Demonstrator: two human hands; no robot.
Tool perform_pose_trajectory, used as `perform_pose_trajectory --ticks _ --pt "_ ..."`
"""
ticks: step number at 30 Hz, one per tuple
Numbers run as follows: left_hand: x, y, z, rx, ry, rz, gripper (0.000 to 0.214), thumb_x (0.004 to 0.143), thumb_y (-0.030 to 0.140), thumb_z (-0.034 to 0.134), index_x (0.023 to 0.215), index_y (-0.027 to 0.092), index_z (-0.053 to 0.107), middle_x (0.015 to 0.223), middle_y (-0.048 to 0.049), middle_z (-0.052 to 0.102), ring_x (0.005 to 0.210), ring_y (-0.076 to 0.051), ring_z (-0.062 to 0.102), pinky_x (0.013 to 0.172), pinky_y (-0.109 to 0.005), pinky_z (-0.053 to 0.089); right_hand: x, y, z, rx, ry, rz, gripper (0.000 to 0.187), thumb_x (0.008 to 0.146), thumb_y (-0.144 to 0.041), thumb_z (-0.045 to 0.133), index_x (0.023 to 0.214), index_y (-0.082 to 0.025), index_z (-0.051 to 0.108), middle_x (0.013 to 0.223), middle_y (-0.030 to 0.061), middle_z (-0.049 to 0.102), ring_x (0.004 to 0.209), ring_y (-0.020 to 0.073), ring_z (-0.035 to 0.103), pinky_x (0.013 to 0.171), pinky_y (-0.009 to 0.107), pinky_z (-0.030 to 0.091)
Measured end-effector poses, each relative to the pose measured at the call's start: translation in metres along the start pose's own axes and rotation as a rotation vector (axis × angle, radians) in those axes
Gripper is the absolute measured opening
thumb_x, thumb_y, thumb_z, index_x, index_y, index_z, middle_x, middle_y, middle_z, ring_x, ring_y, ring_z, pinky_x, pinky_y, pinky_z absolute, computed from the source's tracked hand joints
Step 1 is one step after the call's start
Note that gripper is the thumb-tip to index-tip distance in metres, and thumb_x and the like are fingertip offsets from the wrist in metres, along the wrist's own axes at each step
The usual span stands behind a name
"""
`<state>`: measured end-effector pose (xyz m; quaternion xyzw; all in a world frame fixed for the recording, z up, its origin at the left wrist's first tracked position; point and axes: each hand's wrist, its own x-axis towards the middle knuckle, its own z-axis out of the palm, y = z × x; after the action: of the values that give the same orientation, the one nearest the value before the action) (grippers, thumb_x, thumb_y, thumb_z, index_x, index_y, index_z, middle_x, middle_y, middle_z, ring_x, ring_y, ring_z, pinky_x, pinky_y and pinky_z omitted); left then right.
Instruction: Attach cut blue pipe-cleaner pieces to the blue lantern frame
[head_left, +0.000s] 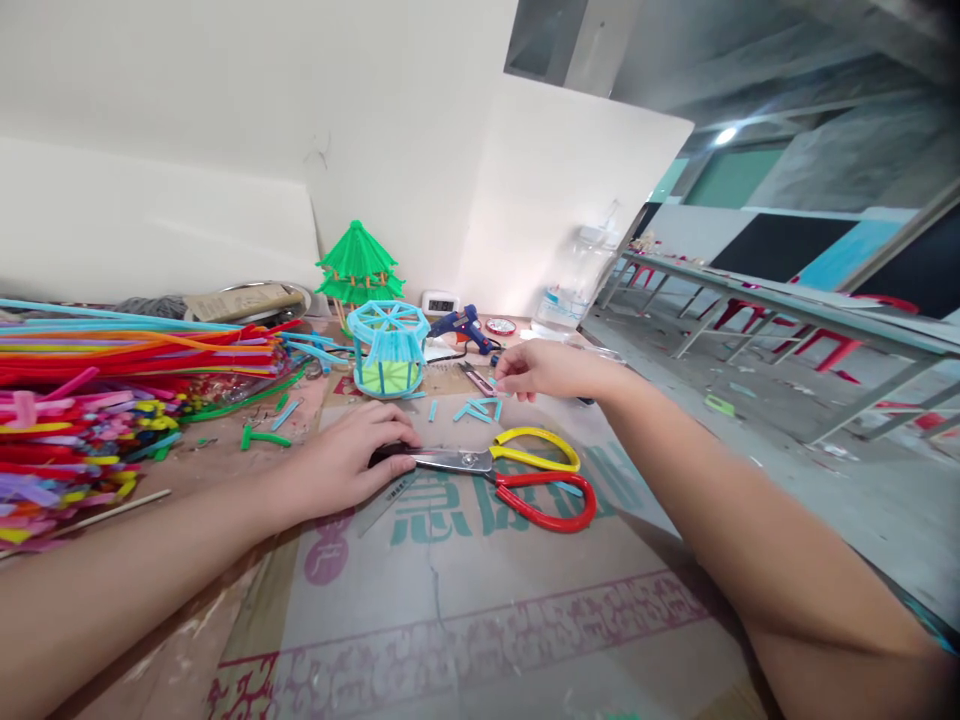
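Observation:
My left hand [367, 450] rests on the cardboard, thumb and fingers closed about the blade end of a pair of scissors [457, 459]. One scissor handle is yellow, the other red, and both point right. Farther right, my right hand [536, 370] hovers with its fingertips pinched on what looks like a small light-blue pipe-cleaner piece [493, 383]. Several cut blue pipe-cleaner pieces [474, 410] lie below and left of those fingers. Behind my left hand stands a blue pipe-cleaner frame [388, 350] with a yellow-green base. A clear ruler [384, 505] lies partly under the scissors.
Bundles of coloured pipe cleaners [135, 350] fill the left side. Toward the wall are a green tiered roof model [360, 265], a small digital clock [439, 303], a blue glue gun [465, 325] and a clear plastic bottle [574, 280]. A utility knife [475, 378] lies near my right hand.

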<state>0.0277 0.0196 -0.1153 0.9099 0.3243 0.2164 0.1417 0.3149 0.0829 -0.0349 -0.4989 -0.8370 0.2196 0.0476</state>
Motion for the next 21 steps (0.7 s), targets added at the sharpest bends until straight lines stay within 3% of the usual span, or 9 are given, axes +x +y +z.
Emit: perform_pose_trajectory --ticks 6,9,13,18,21 --pt "0.001 0.003 -0.001 0.001 -0.001 -0.014 0.025 0.094 0.037 0.047 0.104 0.021 0.064 0.107 -0.0063 0.059 0.104 -0.020 0.053 0.091 -0.034 0.043 0.005 -0.033 0.042 -0.289 0.281 -0.441 0.012 0.090 -0.017 0.051 0.089 -0.016 0.063 0.087 0.0050 0.065 0.078 0.0145 0.056 0.069 0.025 0.039" --pt "0.000 0.004 -0.001 0.012 0.003 -0.009 0.025 0.094 0.035 0.048 0.104 0.021 0.064 0.106 -0.0064 0.060 0.105 -0.021 0.053 0.092 -0.035 0.043 0.011 -0.038 0.063 -0.480 0.302 -0.577 0.013 0.092 -0.015 0.049 0.095 -0.014 0.062 0.095 0.0089 0.064 0.086 0.0173 0.057 0.073 0.028 0.040" --pt "0.000 0.005 -0.002 0.011 0.015 -0.004 0.024 0.094 0.035 0.049 0.104 0.021 0.065 0.106 -0.0058 0.061 0.104 -0.020 0.054 0.091 -0.034 0.043 0.022 -0.031 0.074 -0.490 0.314 -0.603 0.020 0.092 -0.018 0.050 0.109 -0.014 0.061 0.097 0.0099 0.064 0.087 0.0187 0.058 0.075 0.029 0.042" --pt "0.001 0.006 -0.003 -0.038 0.039 -0.006 0.025 0.093 0.038 0.050 0.101 0.021 0.066 0.104 -0.0059 0.063 0.102 -0.020 0.056 0.090 -0.034 0.044 0.027 -0.030 0.073 -0.386 0.298 -0.609 0.019 0.091 -0.015 0.050 0.086 -0.014 0.068 0.089 0.0081 0.061 0.083 0.0174 0.056 0.075 0.029 0.042" --pt "0.002 0.005 -0.003 -0.076 0.093 -0.050 0.028 0.092 0.041 0.049 0.099 0.021 0.067 0.101 -0.0055 0.066 0.099 -0.020 0.059 0.087 -0.032 0.046 0.022 -0.040 0.068 -0.276 0.343 -0.494 0.014 0.087 -0.013 0.053 0.084 -0.013 0.067 0.087 0.0076 0.060 0.082 0.0172 0.054 0.076 0.030 0.042"
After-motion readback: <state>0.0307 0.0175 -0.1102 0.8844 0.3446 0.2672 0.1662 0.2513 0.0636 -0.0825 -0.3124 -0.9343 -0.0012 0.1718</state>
